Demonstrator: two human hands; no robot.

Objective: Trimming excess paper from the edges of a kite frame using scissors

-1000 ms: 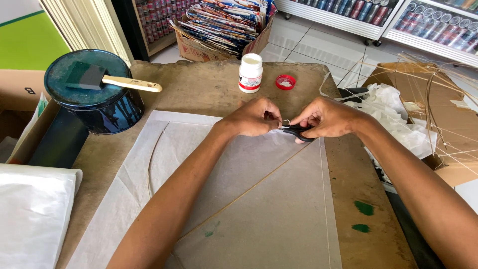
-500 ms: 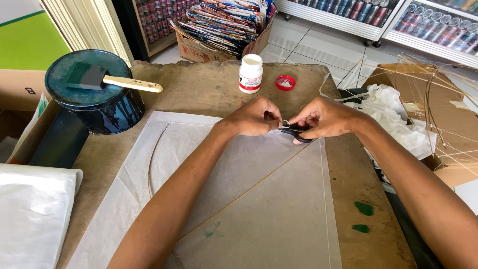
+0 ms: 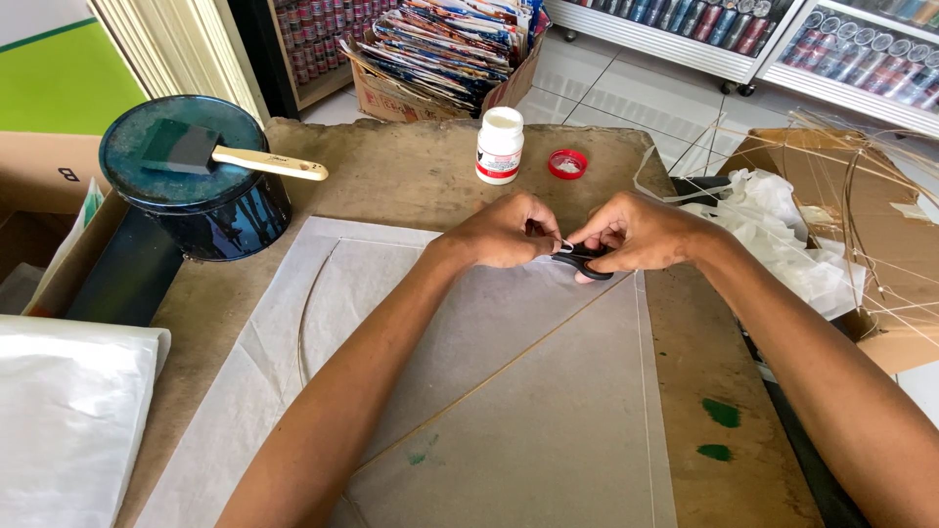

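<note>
Snipping at the top corner of the thin paper sheet point(image 3: 509, 391): right hand point(image 3: 646, 235) grips black-handled scissors point(image 3: 584, 262), left hand point(image 3: 504, 233) pinches something tiny at the blades, so the cut likely needs a steady pinch.

Bright even daylight, sharp, soft shadows

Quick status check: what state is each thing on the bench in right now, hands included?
left hand: closed, pinching at the scissors' tip
right hand: gripping the scissors
scissors: held, black handles
glue bottle: upright, uncapped
red cap: off, lying on table
paint can: lidded
foam brush: lying on the can
translucent sheet: spread flat
</note>
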